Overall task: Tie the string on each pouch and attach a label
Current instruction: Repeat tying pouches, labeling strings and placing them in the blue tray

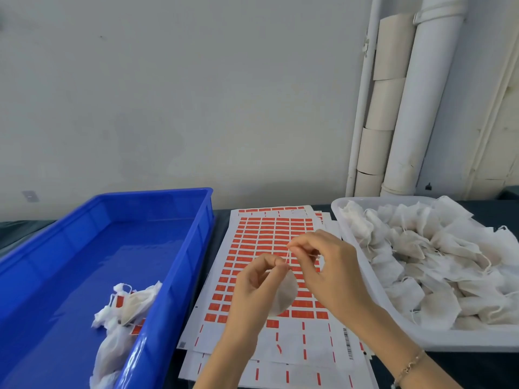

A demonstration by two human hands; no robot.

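Blue plastic crate is taking up the left of the frame, angled toward the upper middle. A few finished pouches with red labels are lying bunched in its lower corner.

White tray is sitting at the right, heaped with a pile of untied pouches, strings trailing among them.

Label sheets, stacked and fanned, are lying between crate and tray on the dark table. Red labels are filling the upper rows; lower rows are mostly peeled.

Both hands are working over the sheets at centre frame. Left hand is pinching the neck of one small white pouch between thumb and forefinger; the pouch is hanging below the fingers. Right hand, just above and to the right, is pinching the string at its fingertips, other fingers loosely curled. The string is running taut between the two hands.
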